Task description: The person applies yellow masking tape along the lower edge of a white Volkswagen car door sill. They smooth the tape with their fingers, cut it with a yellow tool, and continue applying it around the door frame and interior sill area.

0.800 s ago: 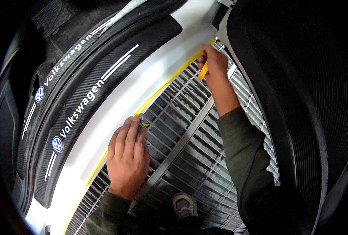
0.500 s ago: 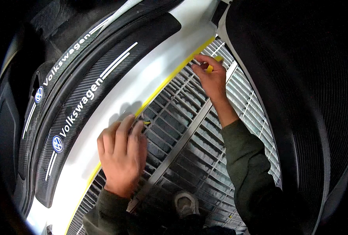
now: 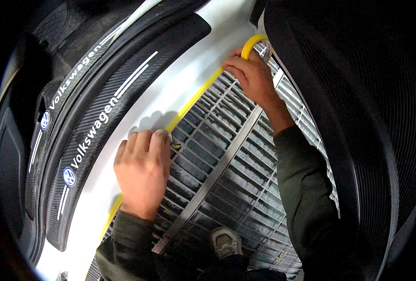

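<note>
A strip of yellow tape (image 3: 196, 97) runs along the lower outer edge of the white car door sill (image 3: 175, 72). My right hand (image 3: 252, 77) grips the roll of yellow tape (image 3: 249, 45) at the sill's far end, its fingertips at the strip. Farther down the sill, my left hand (image 3: 142, 171) is closed over the edge, fingers together and bent against the strip. The thumb side touches the tape, while part of the strip is hidden under this hand. Yellow continues below the wrist along the edge.
A black carbon-patterned sill plate (image 3: 100, 122) lies on the sill. On the right hangs an open dark door panel (image 3: 358, 117). Metal floor grating (image 3: 203, 164) spreads below, with my shoe (image 3: 226, 242) on it. A small yellow scrap (image 3: 176, 146) shows near my left hand.
The tape roll has turned up and now shows as a ring above my right hand, which has shifted slightly. My left hand has drawn in slightly, its fingers more bent over the edge.
</note>
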### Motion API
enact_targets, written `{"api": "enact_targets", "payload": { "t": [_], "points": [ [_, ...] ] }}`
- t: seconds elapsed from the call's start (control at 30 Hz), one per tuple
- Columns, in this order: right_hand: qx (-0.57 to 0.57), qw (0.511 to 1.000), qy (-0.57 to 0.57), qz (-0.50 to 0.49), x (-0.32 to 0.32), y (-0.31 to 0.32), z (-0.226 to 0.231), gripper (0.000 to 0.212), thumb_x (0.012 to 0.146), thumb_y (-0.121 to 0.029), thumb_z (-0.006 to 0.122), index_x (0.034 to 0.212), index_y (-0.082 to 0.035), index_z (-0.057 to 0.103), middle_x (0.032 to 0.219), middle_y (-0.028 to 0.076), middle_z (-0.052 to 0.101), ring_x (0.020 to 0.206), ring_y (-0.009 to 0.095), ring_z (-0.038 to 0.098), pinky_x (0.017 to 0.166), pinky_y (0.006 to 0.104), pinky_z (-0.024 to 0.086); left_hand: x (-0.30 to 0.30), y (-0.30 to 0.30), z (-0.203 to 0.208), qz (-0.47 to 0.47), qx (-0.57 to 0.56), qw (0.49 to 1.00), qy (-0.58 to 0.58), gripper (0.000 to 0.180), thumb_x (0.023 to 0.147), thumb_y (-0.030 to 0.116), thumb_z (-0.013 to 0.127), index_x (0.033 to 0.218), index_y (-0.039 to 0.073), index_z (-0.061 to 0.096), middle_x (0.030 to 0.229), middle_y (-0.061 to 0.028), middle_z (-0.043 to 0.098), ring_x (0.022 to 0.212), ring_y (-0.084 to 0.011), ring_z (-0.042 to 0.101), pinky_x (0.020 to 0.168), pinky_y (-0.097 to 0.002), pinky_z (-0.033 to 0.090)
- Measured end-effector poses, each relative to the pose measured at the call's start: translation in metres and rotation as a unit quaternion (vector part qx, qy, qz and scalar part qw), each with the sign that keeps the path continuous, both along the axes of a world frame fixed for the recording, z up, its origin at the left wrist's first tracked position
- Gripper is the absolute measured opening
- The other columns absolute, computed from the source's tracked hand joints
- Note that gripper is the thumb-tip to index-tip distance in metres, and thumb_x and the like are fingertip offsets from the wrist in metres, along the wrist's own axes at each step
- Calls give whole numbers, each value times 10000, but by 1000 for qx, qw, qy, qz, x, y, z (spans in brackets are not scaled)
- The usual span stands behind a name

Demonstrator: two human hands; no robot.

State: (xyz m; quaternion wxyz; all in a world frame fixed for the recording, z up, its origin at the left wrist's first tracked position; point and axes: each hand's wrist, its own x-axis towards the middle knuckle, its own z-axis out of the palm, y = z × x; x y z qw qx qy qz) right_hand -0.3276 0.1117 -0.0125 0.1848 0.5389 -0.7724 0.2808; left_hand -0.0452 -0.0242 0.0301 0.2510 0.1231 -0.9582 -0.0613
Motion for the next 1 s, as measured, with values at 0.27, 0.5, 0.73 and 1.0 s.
{"api": "enact_targets", "payload": {
  "t": [0.27, 0.5, 0.73, 1.0],
  "points": [
    [84, 995, -34, 44, -7, -10, 31, 112, 891, -180, 690, 954, -92, 721, 1011, 70, 663, 958, 269, 634, 834, 370, 506, -5, -1, 11, 53, 39, 997, -45, 93, 799, 89, 707, 822, 48, 626, 792, -91, 596, 724, -281, 637, 615, -376, 512],
    [-41, 998, -17, -34, 4, -6, 15, 117, 872, -145, 711, 953, -62, 725, 948, 75, 701, 875, 237, 655, 800, 358, 515, -10, -3, 17, 65, 90, 993, -47, 98, 776, 92, 724, 809, 40, 648, 789, -105, 641, 657, -317, 639, 606, -387, 513],
    [-351, 765, -515, -160, 63, -10, -12, 226, 878, -203, 760, 1021, -35, 709, 824, 0, 657, 700, 94, 588, 654, 204, 485, -8, -4, 20, 79, 103, 990, -47, 97, 778, 86, 727, 825, 44, 653, 799, -104, 651, 649, -311, 642, 606, -384, 510],
    [-423, 516, -744, -36, 63, -43, -34, 213, 868, -189, 767, 985, -92, 617, 788, -30, 573, 653, 56, 524, 533, 187, 443, -5, -1, 16, 83, 125, 988, -37, 119, 801, 81, 726, 862, 13, 650, 781, -146, 621, 636, -320, 622, 617, -385, 494]
  ]
}}
